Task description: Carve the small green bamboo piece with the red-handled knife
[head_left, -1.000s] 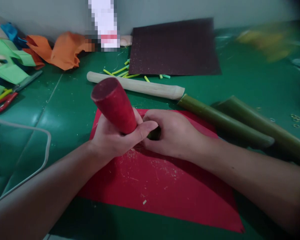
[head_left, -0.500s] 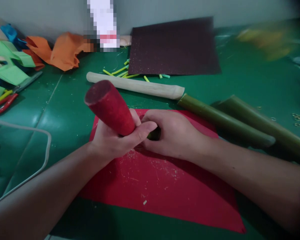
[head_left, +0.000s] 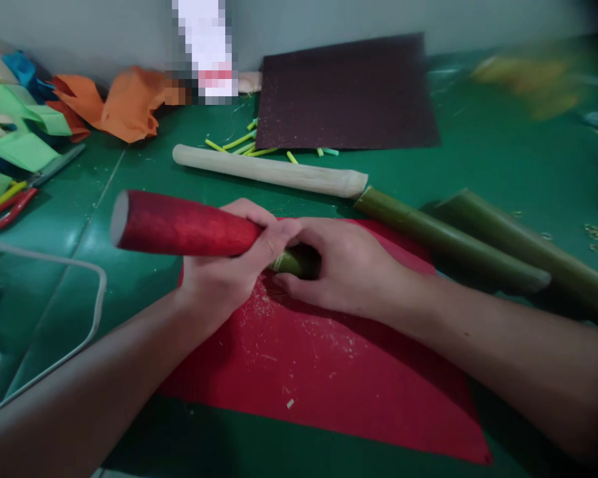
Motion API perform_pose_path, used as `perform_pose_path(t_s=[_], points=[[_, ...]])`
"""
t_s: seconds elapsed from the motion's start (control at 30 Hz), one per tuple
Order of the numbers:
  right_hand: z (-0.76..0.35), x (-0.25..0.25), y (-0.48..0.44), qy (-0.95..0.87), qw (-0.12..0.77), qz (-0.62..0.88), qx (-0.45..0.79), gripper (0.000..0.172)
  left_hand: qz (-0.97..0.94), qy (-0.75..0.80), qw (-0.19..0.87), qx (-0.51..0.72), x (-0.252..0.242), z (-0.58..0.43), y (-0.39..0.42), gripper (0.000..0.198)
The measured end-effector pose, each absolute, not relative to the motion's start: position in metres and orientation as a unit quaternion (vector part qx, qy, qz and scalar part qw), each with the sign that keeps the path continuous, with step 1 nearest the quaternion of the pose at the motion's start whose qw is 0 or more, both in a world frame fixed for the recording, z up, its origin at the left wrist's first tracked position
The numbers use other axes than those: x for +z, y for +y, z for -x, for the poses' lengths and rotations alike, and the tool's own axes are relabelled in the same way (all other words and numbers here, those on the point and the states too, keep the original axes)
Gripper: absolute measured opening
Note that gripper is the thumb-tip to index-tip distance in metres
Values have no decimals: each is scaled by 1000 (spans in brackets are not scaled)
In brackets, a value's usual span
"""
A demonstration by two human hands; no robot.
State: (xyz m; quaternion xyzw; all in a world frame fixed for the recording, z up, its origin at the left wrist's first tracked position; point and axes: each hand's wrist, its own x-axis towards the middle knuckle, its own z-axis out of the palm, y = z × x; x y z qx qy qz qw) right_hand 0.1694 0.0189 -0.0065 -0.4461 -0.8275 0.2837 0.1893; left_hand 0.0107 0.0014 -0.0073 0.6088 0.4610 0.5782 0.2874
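My left hand (head_left: 229, 265) is closed around a thick red handle (head_left: 184, 226), whose flat butt end points left. The working end of that tool is hidden by my fingers. My right hand (head_left: 343, 262) grips a short piece of green bamboo (head_left: 301, 262), with pale scratches near its exposed end. Both hands meet over a red sheet (head_left: 323, 385), which is strewn with fine pale shavings below them. The left thumb tip lies close to the right hand's fingers.
Behind the hands lies a peeled bamboo stick (head_left: 269, 171), touching a green bamboo length (head_left: 448, 239). Another bamboo piece (head_left: 533, 249) is at the right. A dark sheet (head_left: 349, 93), orange cloth (head_left: 129, 106), red-handled scissors (head_left: 10, 209) and a white wire frame (head_left: 97, 299) surround the workspace.
The red handle has swung down and to the left, from pointing upward to nearly level. My left hand has turned with it, and more of the green bamboo shows. My right hand keeps its grip.
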Motion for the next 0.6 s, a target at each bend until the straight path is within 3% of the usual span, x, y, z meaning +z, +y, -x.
perform_pose_path(t_s=[0.23, 0.6], points=[[-169, -6, 19, -823, 180, 448, 300, 25, -609, 454, 332, 560, -4, -8, 3, 33], [-169, -7, 18, -824, 206, 438, 294, 14, -685, 437, 319, 489, -3, -4, 2, 26]])
